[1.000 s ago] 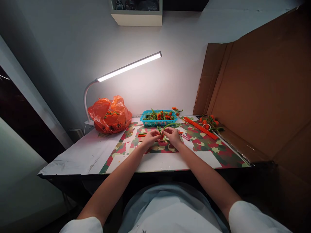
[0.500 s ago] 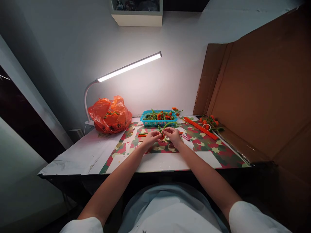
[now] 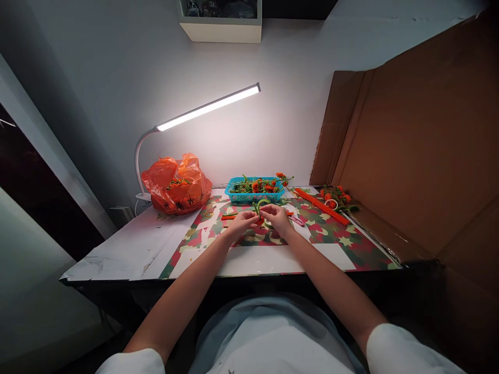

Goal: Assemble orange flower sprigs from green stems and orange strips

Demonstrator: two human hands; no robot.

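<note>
Over the middle of the table my left hand (image 3: 244, 222) is closed in a pinch at the base of a short green stem piece. My right hand (image 3: 277, 218) is pinched close beside it, fingertips almost touching. From its fingers a fuzzy green strip, which looks like a pipe cleaner (image 3: 264, 201), arches up and over. A bit of orange shows below the fingertips; its shape is mostly hidden. A ring-shaped roll (image 3: 267, 224) lies under my right hand, partly covered. Orange sticks (image 3: 228, 217) lie left of my hands, and a pink tool (image 3: 297, 220) lies to the right.
Behind my hands stands a blue basket (image 3: 255, 198) of orange flowers and green stems. An orange plastic bag (image 3: 177, 187) sits at the left under a lamp (image 3: 210, 106). On the right lie a long orange bundle (image 3: 322, 206) and more flowers (image 3: 338, 195), beside a cardboard panel (image 3: 413, 145).
The green strip, which stretched out to the right, now curls up and over closer to my fingers. Both hands keep nearly the same place and pinch.
</note>
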